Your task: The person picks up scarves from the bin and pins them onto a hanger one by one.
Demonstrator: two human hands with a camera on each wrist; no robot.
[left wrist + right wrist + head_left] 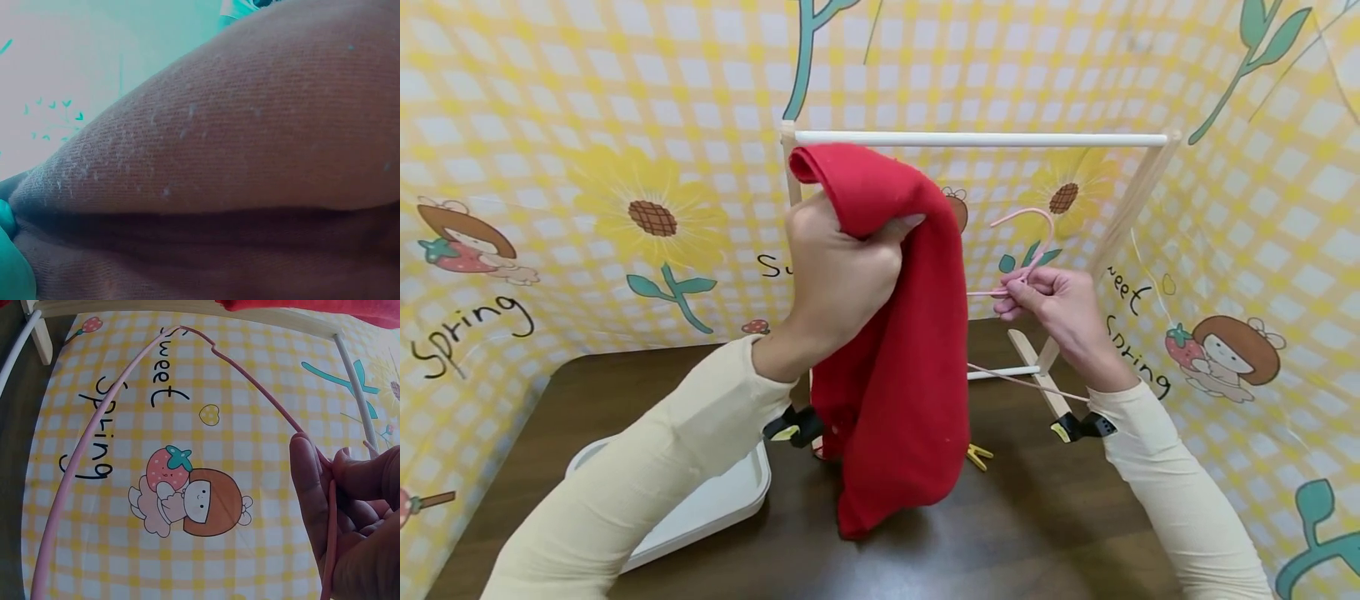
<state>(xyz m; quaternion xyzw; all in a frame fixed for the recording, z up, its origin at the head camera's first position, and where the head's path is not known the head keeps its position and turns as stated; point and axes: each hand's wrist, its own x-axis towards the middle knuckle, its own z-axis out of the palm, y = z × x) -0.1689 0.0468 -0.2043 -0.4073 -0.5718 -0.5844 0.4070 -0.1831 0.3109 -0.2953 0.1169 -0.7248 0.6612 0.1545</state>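
1. Comparing views, we find the red cloth (925, 358) filling most of the left wrist picture, brownish there, with fine ribbing and pale specks. The right wrist view gives us the long, bent outline of the pink hanger (84, 439); the head view partly hides it behind the cloth but shows its hook.
2. Around us, a yellow-checked backdrop (715, 108) surrounds a dark wooden table (1045, 517) bearing a rack (981, 140), a white tray (730, 492) and a yellow clip (977, 457).
3. We see the left hand (850, 258) clutching the cloth near its top, letting it hang before the rack. The right hand (1063, 308) pinches the hanger below its hook.
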